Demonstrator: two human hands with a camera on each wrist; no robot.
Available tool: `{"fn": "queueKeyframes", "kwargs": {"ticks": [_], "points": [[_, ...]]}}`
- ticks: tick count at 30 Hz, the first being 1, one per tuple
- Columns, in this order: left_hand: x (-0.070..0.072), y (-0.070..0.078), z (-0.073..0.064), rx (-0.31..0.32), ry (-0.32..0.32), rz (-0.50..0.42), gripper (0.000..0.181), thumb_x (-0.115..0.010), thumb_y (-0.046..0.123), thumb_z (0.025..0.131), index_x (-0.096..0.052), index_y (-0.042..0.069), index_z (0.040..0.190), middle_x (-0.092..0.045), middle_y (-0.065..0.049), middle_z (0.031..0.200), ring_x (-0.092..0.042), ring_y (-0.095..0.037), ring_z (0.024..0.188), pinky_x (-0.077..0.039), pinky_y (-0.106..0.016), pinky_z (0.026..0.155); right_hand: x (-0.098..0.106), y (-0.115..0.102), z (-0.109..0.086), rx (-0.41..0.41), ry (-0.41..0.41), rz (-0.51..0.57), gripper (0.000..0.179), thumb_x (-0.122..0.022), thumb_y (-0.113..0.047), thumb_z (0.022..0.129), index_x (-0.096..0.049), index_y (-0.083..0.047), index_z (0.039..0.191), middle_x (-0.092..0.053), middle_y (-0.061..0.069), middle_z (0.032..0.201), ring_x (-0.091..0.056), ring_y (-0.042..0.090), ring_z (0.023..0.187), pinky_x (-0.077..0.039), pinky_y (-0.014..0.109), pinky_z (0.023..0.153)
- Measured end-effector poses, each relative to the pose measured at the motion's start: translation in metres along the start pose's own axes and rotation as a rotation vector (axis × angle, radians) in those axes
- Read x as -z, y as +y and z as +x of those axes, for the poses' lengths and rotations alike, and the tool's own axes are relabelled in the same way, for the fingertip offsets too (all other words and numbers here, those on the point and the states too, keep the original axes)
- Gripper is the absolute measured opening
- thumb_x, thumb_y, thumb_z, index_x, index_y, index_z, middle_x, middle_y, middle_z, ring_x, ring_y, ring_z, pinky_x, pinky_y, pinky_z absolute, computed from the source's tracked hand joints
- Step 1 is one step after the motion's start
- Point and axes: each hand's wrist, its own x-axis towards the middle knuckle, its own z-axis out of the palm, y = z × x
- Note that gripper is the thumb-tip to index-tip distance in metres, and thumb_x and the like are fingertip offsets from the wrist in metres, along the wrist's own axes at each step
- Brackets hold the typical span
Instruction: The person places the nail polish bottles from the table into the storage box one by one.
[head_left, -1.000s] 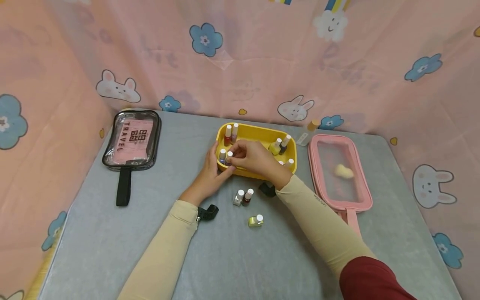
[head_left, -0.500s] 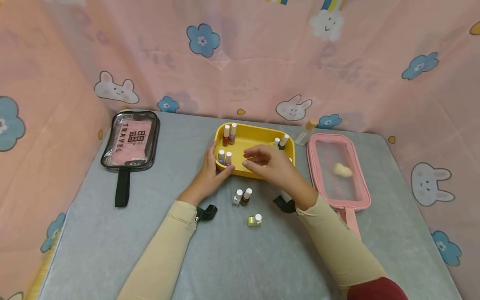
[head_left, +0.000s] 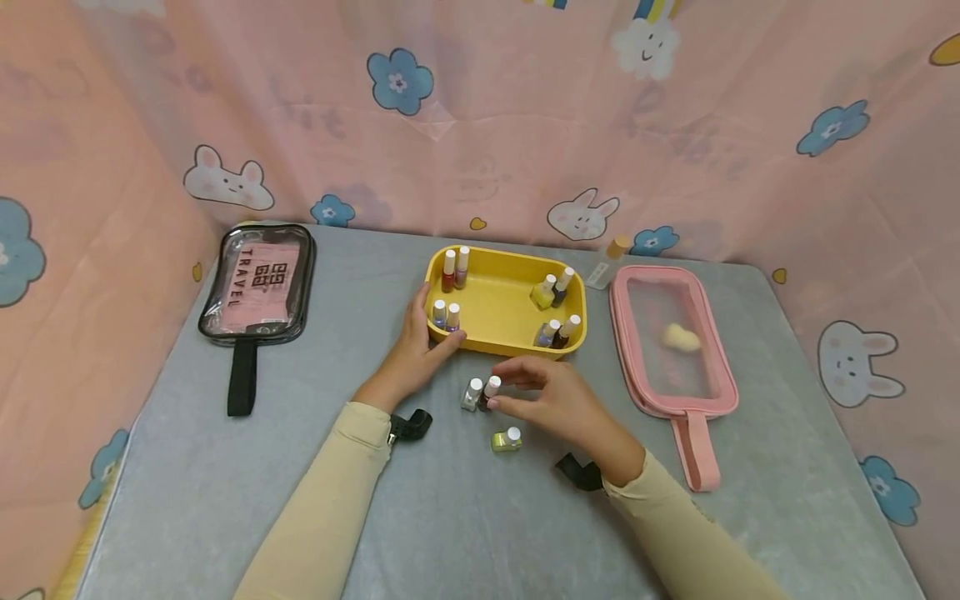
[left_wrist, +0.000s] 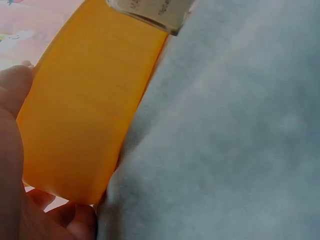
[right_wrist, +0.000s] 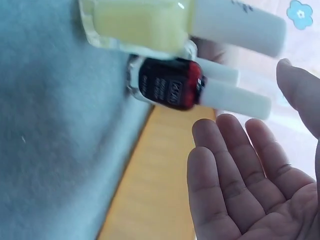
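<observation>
A yellow plastic basket stands on the table, nail polish bottles in pairs at its corners. My left hand grips its front left corner, thumb at the front rim and fingers along the left side. In front of the basket, a dark red nail polish bottle stands beside a clear one. My right hand is just right of the dark red bottle; in the right wrist view its thumb and fingers are spread apart around the white cap, holding nothing. Nearer me is a yellow nail polish bottle.
A clear black-edged travel pouch lies at the left. At the right lies a pink clear-windowed pouch with a yellow sponge visible. A clear bottle with a golden cap is behind it, near the pink printed cloth backdrop.
My right hand has let go of a nail polish bottle at the basket's front left corner and moved out towards me, to the dark red bottle. My left hand stays on the basket.
</observation>
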Motion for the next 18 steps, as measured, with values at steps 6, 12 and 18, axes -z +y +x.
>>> {"fn": "queueKeyframes", "kwargs": {"ticks": [6,12,18], "points": [[-0.001,0.0,-0.001,0.0,0.002,0.0,0.097,-0.063,0.041,0.106,0.004,0.011,0.169,-0.001,-0.022,0.174,-0.01,-0.034,0.16,-0.013,-0.052,0.128,-0.01,0.005,0.0,-0.01,0.015,0.017,0.033,-0.091,-0.016,0.086,-0.078,-0.009,0.116,-0.076,-0.001,0.109,-0.074,0.019,0.106,-0.059,0.047,0.095],[-0.002,-0.001,-0.001,-0.005,0.001,-0.003,0.097,-0.064,0.04,0.105,0.004,0.012,0.169,-0.002,-0.022,0.174,-0.011,-0.034,0.16,-0.013,-0.052,0.128,-0.014,0.009,0.003,0.025,0.072,-0.009,0.016,-0.089,-0.012,0.088,-0.081,-0.011,0.103,-0.077,-0.005,0.099,-0.073,0.016,0.097,-0.061,0.044,0.09],[-0.001,-0.001,0.001,-0.021,0.009,-0.015,0.098,-0.065,0.038,0.105,0.003,0.01,0.169,-0.003,-0.023,0.174,-0.012,-0.034,0.159,-0.014,-0.052,0.128,-0.016,0.015,0.007,0.078,0.128,0.026,0.01,-0.089,-0.005,0.086,-0.083,-0.007,0.094,-0.078,-0.002,0.092,-0.074,0.015,0.086,-0.063,0.038,0.081]]}}
